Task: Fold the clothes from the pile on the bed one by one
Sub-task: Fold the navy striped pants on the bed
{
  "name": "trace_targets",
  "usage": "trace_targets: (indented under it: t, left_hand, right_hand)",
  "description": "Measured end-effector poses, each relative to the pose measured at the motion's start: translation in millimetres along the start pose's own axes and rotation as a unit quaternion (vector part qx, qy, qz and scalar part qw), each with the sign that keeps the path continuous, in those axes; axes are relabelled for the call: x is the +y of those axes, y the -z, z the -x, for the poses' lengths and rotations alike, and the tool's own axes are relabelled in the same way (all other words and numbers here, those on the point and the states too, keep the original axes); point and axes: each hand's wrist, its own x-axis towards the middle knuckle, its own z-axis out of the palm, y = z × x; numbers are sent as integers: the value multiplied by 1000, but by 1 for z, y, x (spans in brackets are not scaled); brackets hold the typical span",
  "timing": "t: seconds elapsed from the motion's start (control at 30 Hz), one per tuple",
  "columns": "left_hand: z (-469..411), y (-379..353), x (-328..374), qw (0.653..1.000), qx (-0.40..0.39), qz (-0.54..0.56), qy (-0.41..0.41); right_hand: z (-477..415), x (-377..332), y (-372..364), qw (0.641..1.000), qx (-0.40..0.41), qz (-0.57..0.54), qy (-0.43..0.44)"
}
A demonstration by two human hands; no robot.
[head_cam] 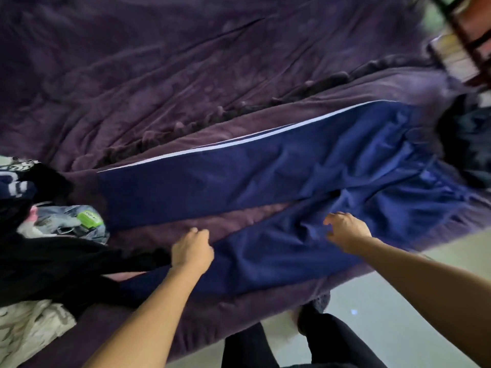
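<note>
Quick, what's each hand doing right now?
Left hand: closed on the near leg of the navy track pants.
Right hand: open, fingers spread over the pants.

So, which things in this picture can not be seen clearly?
Head view only:
- Navy trousers: the near leg's end is hidden under the left forearm and the black garment.
- Left hand: fingers curled under, grip unclear.
- Right hand: blurred.
- Clothes pile: cut off by the left edge.

Saw white print on green tag (89, 218) in clothes pile (53, 235); too blurred, I could read nothing.
</note>
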Motion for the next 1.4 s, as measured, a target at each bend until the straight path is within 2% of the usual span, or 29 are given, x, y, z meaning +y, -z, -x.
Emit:
trace_targets:
  t: [0.13, 0.23, 0.33, 0.43, 0.57, 0.6, 0.67, 0.7, 0.73, 0.8, 0.87, 0.93, 1.03, 1.1, 1.27, 1.4]
  left_hand:
    - [21, -25, 114, 992, -39, 17, -123]
    - [43, -54, 182, 980, -75, -3, -183]
    - [57, -86, 236, 975, -79, -10, -208]
    - [57, -119, 284, 976, -52, -34, -210]
    - [35, -165, 335, 980, 10, -80, -184]
    - [29, -175, 344, 983, 17, -82, -165]
    - [20, -191, 355, 990, 30, -62, -126]
    - [18, -198, 357, 992, 45, -38, -112]
    - [17, -203, 356, 993, 61, -7, -99]
    - [18, -206, 350, 993, 78, 53, -73]
    - [22, -201, 347, 992, 74, 71, -69]
    - [31, -191, 351, 995, 54, 53, -71]
    - [54, -171, 356, 998, 21, 8, -66]
    - [67, -155, 353, 998, 10, -7, -58]
    - [66, -88, 331, 998, 61, 25, -18]
    - [25, -20, 302, 982, 128, 138, 17]
  right_hand:
    - [26, 97, -2, 996, 8, -11, -90]
    - [38, 173, -11, 985, 45, -68, -149]
    - [33, 241, -15, 953, 103, -183, -218]
    - [9, 300, -20, 903, 117, -310, -273]
    - [-45, 355, -30, 806, 163, -489, -292]
    - [-62, 364, -30, 761, 172, -556, -285]
    - [-90, 375, -27, 637, 151, -698, -291]
    - [-103, 382, -28, 586, 146, -738, -300]
    - [-110, 385, -30, 551, 142, -763, -306]
    - [-116, 392, -35, 516, 136, -785, -316]
    - [-109, 402, -40, 508, 142, -782, -332]
    - [-95, 419, -50, 518, 145, -765, -353]
    - [-66, 434, -59, 546, 98, -760, -339]
    - [-52, 436, -55, 550, 61, -772, -314]
    - [-53, 410, 17, 536, 39, -808, -242]
    - [-83, 371, 92, 525, 28, -831, -180]
